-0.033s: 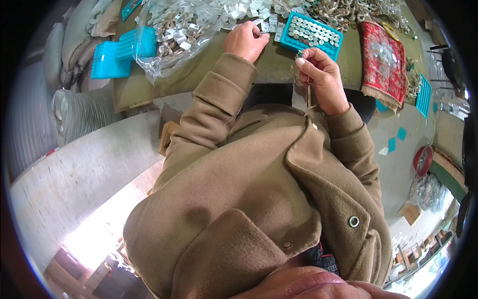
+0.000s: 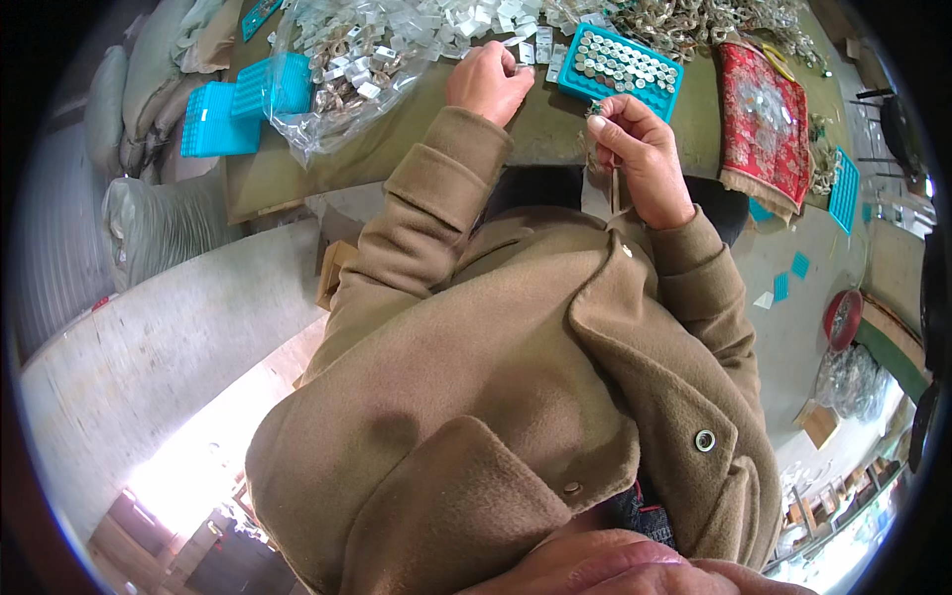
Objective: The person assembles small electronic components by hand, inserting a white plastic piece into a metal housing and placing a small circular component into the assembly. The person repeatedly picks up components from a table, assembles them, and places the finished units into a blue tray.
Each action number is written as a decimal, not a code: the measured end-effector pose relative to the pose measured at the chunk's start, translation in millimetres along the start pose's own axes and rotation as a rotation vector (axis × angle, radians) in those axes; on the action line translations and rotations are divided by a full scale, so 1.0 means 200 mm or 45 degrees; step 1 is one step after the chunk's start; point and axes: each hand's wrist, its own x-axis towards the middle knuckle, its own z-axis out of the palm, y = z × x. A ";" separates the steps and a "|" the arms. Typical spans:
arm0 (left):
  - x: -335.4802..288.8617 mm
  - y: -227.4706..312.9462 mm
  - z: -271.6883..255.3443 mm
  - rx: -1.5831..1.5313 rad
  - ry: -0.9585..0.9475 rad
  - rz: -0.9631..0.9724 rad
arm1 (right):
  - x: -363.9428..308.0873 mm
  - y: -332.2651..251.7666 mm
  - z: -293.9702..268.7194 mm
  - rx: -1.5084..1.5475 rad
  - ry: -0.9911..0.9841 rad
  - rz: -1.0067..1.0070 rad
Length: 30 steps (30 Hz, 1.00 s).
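Observation:
My right hand (image 2: 643, 154) is closed in a pinch around a small dark green part (image 2: 596, 108) with thin brownish strands hanging below it. It is just in front of a blue tray (image 2: 662, 105), in which several round silvery pieces (image 2: 625, 61) stand in rows. To the left, my left hand (image 2: 486, 83) rests by the table top with curled fingers, next to small white blocks (image 2: 543, 46). Anything between those fingertips is hidden.
A clear plastic bag (image 2: 297, 129) of white and metallic pieces lies left, beside stacked blue trays (image 2: 210, 121). Tangled metallic strips (image 2: 694, 25) pile up at the back right. A red patterned cloth (image 2: 759, 129) hangs over the right edge of the green table (image 2: 397, 149).

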 end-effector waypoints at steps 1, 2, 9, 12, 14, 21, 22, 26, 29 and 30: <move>-0.01 0.00 -0.01 0.000 0.027 0.003 | 0.00 0.00 0.01 -0.028 0.015 0.011; -0.01 0.01 -0.02 -0.166 0.035 -0.037 | 0.00 0.00 0.02 -0.051 0.018 0.013; -0.15 0.12 -0.17 -1.786 -0.477 -0.620 | 0.04 0.01 0.05 0.155 0.030 -0.058; -0.22 0.22 -0.17 -1.937 -0.683 -0.548 | 0.04 0.01 0.04 0.255 -0.006 -0.091; -0.25 0.26 -0.18 -2.005 -0.713 -0.494 | 0.03 0.02 0.04 0.306 -0.002 -0.112; -0.27 0.32 -0.19 -1.781 -0.691 -0.267 | 0.00 0.02 0.00 0.308 0.082 -0.087; -0.27 0.32 -0.19 -1.745 -0.675 -0.249 | -0.01 0.02 0.00 0.316 0.073 -0.115; -0.28 0.35 -0.16 -1.794 -0.512 -0.224 | -0.01 0.03 0.00 0.275 0.098 -0.157; -0.29 0.37 -0.14 -1.835 -0.440 -0.208 | -0.01 0.03 0.01 0.228 0.076 -0.197; -0.29 0.37 -0.13 -1.839 -0.422 -0.200 | -0.01 0.03 0.01 0.209 0.063 -0.206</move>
